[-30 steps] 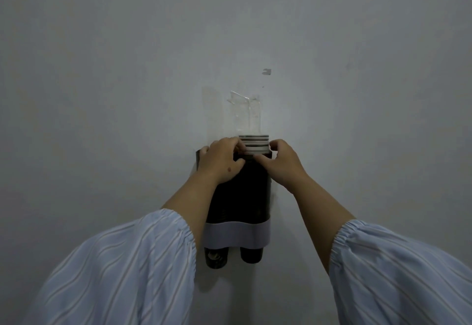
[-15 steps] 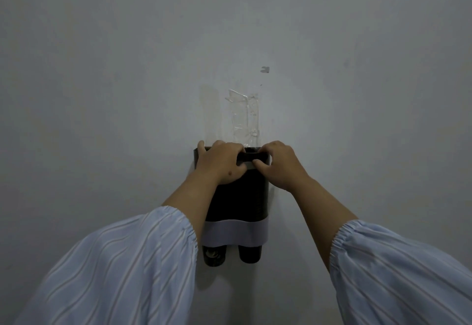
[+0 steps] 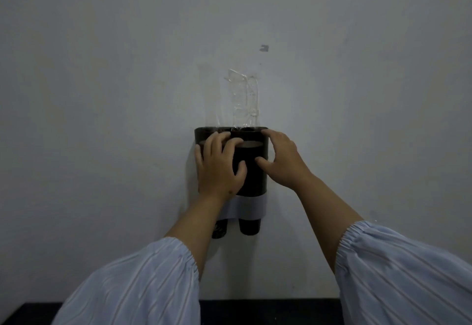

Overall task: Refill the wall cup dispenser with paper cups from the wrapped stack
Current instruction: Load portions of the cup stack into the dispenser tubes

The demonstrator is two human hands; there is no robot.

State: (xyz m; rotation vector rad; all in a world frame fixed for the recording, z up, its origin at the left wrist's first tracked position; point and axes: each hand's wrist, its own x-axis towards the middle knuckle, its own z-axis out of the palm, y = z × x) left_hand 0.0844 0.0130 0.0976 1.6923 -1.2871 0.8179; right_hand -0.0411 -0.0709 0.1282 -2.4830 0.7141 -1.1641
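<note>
A dark two-tube cup dispenser (image 3: 251,171) hangs on the wall, with a white band (image 3: 251,207) round its lower part. Dark paper cups (image 3: 249,226) poke out below both tubes. The top rim of a cup stack (image 3: 251,144) shows inside the right tube. Clear plastic wrap (image 3: 242,100) stands up out of the dispenser's top against the wall. My left hand (image 3: 219,169) rests on the left front of the dispenser, fingers spread over the left opening. My right hand (image 3: 283,161) touches the top right rim with straight fingers, thumb on the front.
The pale wall (image 3: 102,95) fills the view and carries a small mark (image 3: 264,48) above the dispenser. A dark surface (image 3: 268,312) runs along the bottom edge, below the dispenser. My striped sleeves fill the lower corners.
The cup stack that stuck out above the right tube has sunk inside it. Both hands have let go of it, spread their fingers and slid lower on the dispenser.
</note>
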